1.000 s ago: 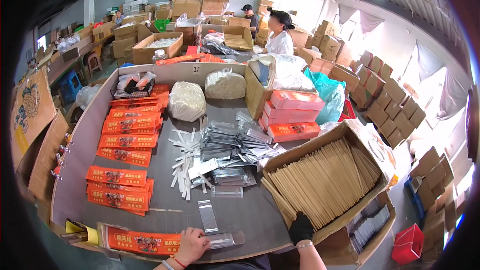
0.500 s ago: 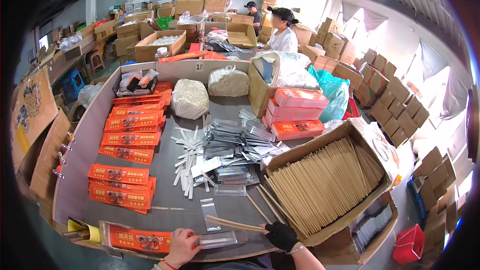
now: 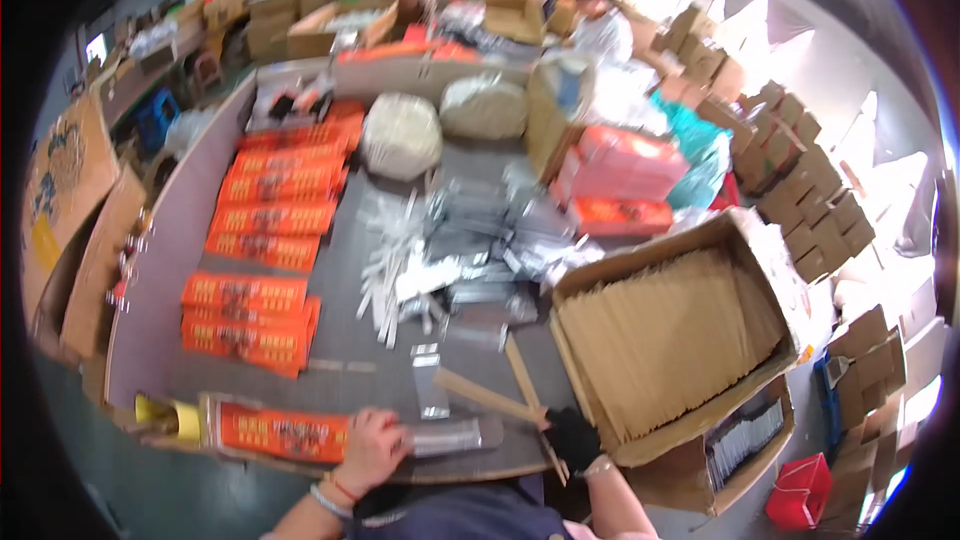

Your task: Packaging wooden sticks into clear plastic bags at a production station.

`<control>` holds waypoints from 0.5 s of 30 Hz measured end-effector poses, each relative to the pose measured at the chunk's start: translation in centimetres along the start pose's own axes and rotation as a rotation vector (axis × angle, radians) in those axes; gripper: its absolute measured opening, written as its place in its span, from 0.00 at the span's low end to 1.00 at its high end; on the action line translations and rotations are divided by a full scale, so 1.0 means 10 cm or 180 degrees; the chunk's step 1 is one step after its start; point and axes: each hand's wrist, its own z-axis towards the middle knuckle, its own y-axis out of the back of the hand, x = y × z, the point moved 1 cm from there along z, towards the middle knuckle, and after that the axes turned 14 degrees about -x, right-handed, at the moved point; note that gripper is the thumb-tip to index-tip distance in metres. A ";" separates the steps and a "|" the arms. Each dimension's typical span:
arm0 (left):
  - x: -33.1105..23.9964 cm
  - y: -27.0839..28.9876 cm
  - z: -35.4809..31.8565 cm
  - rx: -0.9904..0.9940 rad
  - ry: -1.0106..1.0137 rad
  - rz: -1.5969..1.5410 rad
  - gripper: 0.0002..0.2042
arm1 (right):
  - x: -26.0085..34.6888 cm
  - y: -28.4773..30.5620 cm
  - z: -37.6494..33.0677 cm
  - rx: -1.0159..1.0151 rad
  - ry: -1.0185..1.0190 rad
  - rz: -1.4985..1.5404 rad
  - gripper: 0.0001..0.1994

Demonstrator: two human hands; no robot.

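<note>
"What's boxed by the worktop (image 3: 365, 386)?"
"A big cardboard box (image 3: 757, 265) full of pale sticks (image 3: 660, 345); a smaller box (image 3: 672, 485) below holds thin grey pieces (image 3: 745, 443)."
"Room?"
"Bare strip beside the stacked red packets (image 3: 250, 335)."
"Hands?"
"Right hand (image 3: 573, 440) grasps loose sticks (image 3: 488, 394); left hand (image 3: 376, 446) rests on the near-edge red packet (image 3: 280, 431), grip unclear."

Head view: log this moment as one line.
left hand: at red packet, clear sleeve | right hand: holding wooden sticks | carton: sticks inside
</note>
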 end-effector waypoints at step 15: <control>0.06 0.06 -0.01 0.0505 0.0173 -0.0125 0.34 | 0.78 -0.01 0.23 0.0449 0.1208 0.0588 0.11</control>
